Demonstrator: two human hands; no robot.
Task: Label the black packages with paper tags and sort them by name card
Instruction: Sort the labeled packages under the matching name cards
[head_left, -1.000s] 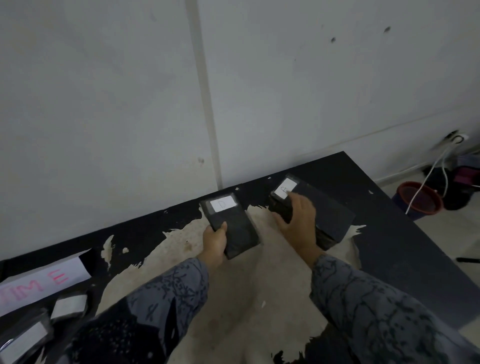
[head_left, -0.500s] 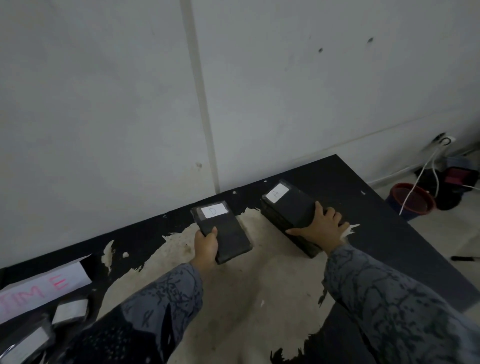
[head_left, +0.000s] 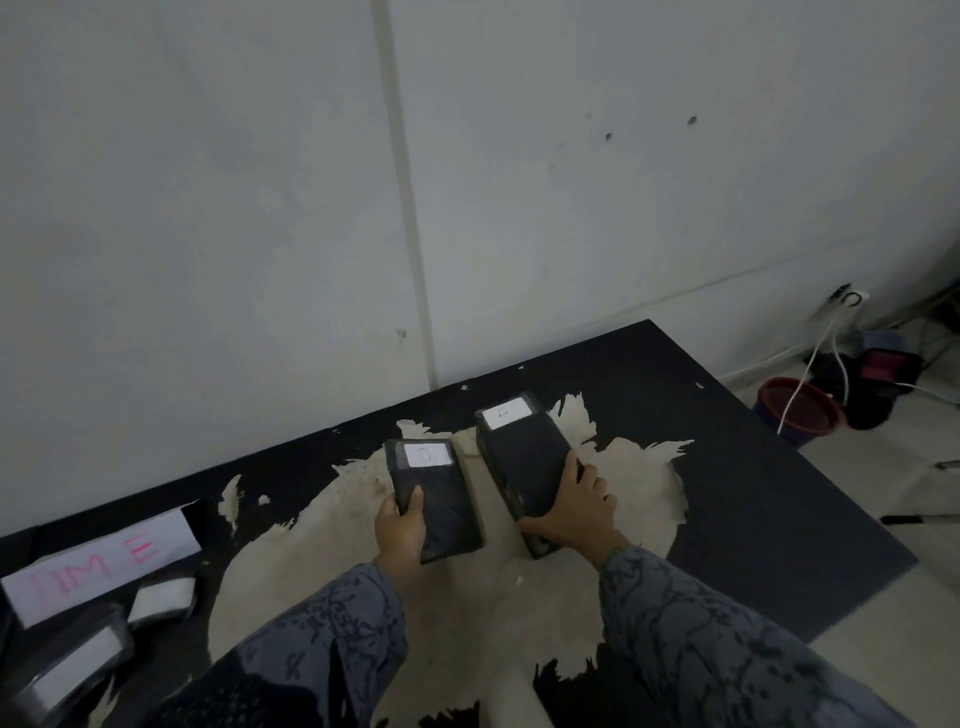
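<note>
Worn table (head_left: 753, 519); package (head_left: 441, 499) tag (head_left: 426, 455) letter unclear.

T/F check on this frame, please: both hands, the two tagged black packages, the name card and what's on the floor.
1. The left hand grips the package tagged D. True.
2. The right hand hangs free of the stacked packages. False: its grip is on their near end.
3. The name card lies at the table's right edge. False: it lies far left, with pink lettering.
4. A red bucket stands on the floor right of the table. True.
5. Both centre packages carry white tags. True.
</note>
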